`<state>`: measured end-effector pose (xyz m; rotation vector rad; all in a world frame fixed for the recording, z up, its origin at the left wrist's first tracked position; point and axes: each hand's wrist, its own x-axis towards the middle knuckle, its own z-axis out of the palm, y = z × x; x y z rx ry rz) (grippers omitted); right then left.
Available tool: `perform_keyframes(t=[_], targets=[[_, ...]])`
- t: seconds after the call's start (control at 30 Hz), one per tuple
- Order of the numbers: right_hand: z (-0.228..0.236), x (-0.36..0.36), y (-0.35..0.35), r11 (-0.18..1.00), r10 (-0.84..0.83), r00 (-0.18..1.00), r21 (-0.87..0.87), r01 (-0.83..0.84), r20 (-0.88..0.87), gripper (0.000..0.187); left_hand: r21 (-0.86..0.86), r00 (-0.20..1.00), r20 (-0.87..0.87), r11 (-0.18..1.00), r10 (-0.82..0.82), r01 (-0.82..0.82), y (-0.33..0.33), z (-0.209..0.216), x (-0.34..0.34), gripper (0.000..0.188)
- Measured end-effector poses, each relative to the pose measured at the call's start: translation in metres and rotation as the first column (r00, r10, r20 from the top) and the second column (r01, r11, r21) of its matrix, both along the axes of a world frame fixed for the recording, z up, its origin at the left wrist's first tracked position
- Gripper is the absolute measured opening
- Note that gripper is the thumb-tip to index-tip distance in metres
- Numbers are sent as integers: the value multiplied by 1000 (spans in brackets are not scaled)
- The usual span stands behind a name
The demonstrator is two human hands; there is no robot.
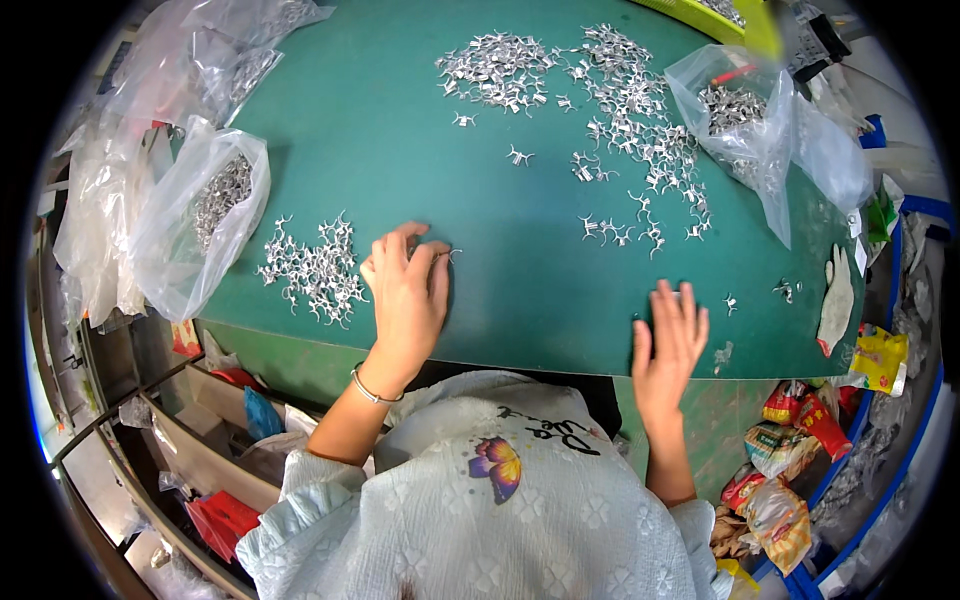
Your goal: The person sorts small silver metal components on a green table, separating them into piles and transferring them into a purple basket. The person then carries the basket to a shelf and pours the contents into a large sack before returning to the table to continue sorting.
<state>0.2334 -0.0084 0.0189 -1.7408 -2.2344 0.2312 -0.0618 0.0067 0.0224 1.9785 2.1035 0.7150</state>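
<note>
My left hand (412, 285) is over the green tabletop, its thumb and forefinger pinched together. A thin silver end of a small metal clip (456, 252) sticks out beside the fingertips; the rest is hidden by the fingers. Just left of this hand lies a loose pile of small silver metal clips (318, 270) with curved, prong-like ends. My right hand (667, 335) rests near the table's front edge with its fingers stretched out, and I see nothing held in it. A single clip (730, 302) lies to its right.
More clips (500, 68) are heaped at the back and scattered toward the right. Clear plastic bags of metal parts stand at the left (225, 200) and right (740, 115). A white glove (836, 300) lies by the right edge. A yellow-green tray (700, 18) sits at the back.
</note>
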Motion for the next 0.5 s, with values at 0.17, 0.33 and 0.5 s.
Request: perform_keyframes(t=[0.17, 0.33, 0.5], targets=[[12, -16, 22, 998, -41, 996, 54, 46, -81, 42, -51, 928, 135, 933, -346, 355, 30, 1, 47, 49], [14, -46, 45, 983, 174, 984, -46, -176, -45, 54, -94, 843, -73, 845, -533, 526, 36, -5, 82, 57], [20, -27, 19, 920, 293, 949, -235, -312, -113, 53, -118, 804, 197, 801, -560, 587, 10, 1, 63, 48]])
